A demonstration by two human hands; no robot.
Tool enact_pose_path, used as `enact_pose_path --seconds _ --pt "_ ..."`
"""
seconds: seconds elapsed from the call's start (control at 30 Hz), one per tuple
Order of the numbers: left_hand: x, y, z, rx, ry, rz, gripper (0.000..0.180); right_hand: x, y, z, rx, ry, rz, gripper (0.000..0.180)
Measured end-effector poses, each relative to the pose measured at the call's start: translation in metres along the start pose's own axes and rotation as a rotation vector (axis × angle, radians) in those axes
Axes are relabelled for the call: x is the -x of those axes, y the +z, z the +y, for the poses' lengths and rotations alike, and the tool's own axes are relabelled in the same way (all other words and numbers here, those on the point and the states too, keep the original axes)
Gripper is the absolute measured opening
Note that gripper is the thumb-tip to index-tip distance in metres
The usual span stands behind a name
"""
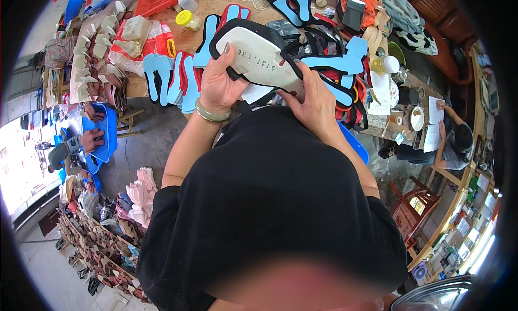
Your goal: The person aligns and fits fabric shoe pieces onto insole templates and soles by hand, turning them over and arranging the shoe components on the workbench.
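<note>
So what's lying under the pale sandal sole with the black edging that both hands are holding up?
Under the pale black-edged sandal sole, blue foam insoles and black and red straps lie piled on the wooden table. Whatever sits directly beneath the sole is covered.

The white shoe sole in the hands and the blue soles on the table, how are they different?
The white sole is pale and edged with black straps; the blue soles are bright blue, some rimmed red. The white sole is held up by the left hand and right hand; the blue soles lie in a row on the wooden table. Both are flat, foot-shaped pieces.
</note>
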State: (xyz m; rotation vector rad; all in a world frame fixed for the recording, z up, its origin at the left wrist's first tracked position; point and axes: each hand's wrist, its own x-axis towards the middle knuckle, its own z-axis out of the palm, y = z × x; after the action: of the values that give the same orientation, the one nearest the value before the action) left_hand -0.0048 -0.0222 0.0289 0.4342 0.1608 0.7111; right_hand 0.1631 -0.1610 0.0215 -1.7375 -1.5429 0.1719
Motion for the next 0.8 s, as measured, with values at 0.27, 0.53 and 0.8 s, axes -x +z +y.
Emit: enact_pose_path --seconds 0.27,0.53,0.8 --pt "-0.002 0.006 0.012 0.340 -0.080 -0.126 0.093 -0.005 0.007 -0.003 -0.073 0.005 0.016 0.068" --pt "-0.012 0.009 0.024 0.271 -0.004 -0.369 0.121 -0.012 -0.006 -0.017 0.016 -0.036 -0.128 0.070" --pt "-0.018 0.029 0.024 -0.050 -0.015 0.076 0.127 -0.013 0.007 -0.009 -0.152 0.105 -0.192 0.075"
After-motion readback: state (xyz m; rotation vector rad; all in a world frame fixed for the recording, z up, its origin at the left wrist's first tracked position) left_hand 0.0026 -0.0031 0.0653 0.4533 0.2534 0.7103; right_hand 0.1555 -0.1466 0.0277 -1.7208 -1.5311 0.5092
